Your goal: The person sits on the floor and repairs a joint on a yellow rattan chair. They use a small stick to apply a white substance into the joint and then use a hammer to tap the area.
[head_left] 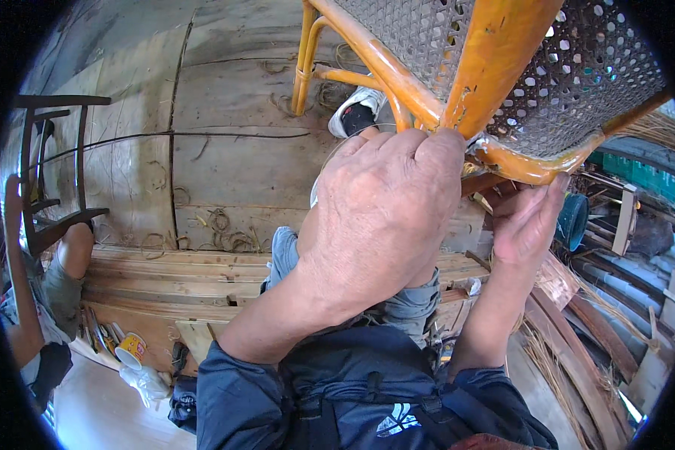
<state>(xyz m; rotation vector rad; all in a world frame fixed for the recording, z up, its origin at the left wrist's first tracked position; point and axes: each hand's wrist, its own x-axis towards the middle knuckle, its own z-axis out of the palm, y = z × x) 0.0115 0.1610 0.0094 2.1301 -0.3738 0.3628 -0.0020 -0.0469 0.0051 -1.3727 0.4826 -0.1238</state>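
An orange-yellow rattan chair with dark woven mesh panels is tilted up in front of me. My left hand is closed at the corner joint where its poles meet, knuckles toward me; its fingertips and whatever they pinch are hidden. A thin strand curves out beside this hand. My right hand grips the curved lower rail from below, thumb against the rail's edge and the other fingers partly behind it. The rail's finish looks worn and whitish near the joint.
Loose fibre curls lie on the wooden floor boards. At left, another person sits by a dark wooden frame. A yellow tub stands near my left arm. Wood scraps, a blue-green bucket and cane strips crowd the right.
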